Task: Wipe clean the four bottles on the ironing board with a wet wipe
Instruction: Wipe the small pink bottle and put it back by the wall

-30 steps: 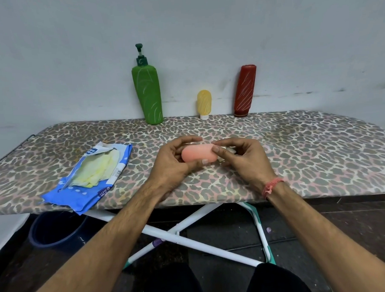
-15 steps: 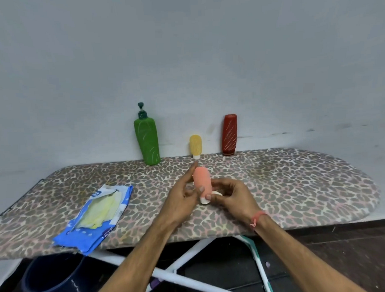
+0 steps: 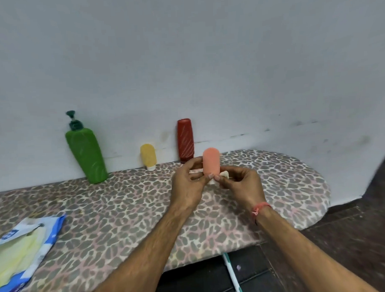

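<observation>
My left hand grips a small orange bottle, upright with its white cap down, above the leopard-print ironing board. My right hand pinches a crumpled white wet wipe against the bottle's cap end. Against the wall stand a green pump bottle, a small yellow bottle and a dark red bottle.
A blue pack of wet wipes lies open at the board's left front. The grey wall runs right behind the bottles. The board's rounded end is to the right, with dark floor and a white leg below.
The orange bottle went from lying sideways between my hands to standing upright, and both hands moved farther from me toward the red bottle. The view tilted up and shifted right.
</observation>
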